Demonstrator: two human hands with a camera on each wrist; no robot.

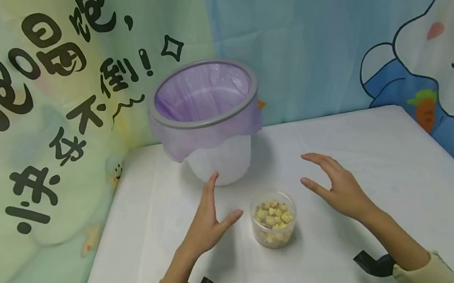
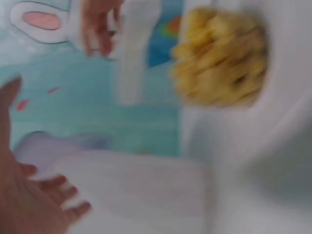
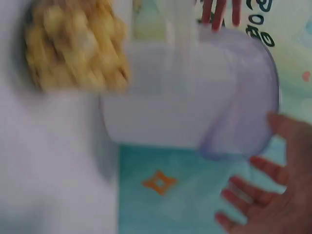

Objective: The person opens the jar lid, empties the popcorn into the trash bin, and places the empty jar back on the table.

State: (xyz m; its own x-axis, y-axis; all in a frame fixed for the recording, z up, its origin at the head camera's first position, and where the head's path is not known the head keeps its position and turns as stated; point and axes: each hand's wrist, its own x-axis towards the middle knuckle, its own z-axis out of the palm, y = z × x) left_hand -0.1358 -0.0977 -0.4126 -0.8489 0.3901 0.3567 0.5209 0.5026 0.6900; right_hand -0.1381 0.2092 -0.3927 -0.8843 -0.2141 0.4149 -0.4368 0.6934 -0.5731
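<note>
A clear round tub of popcorn [image 1: 274, 222] stands upright on the table without a lid, filled partway with yellow pieces. To its left is my left hand [image 1: 206, 224], thumb and fingers spread apart, touching nothing. My right hand [image 1: 338, 190] hovers on the other side, also spread and apart from the tub. In the left wrist view the popcorn [image 2: 222, 56] is blurred, with the left hand [image 2: 31, 202] at the lower left. The right wrist view has the popcorn [image 3: 75, 46] at the upper left and the right hand [image 3: 273, 190] at the lower right.
Behind the tub stands a white bin [image 1: 225, 160] with a grey rim and a purple bag lining it. The white table [image 1: 377, 144] meets a printed cloth backdrop [image 1: 303, 36] at its back and left. Black straps [image 1: 374, 264] sit at both wrists.
</note>
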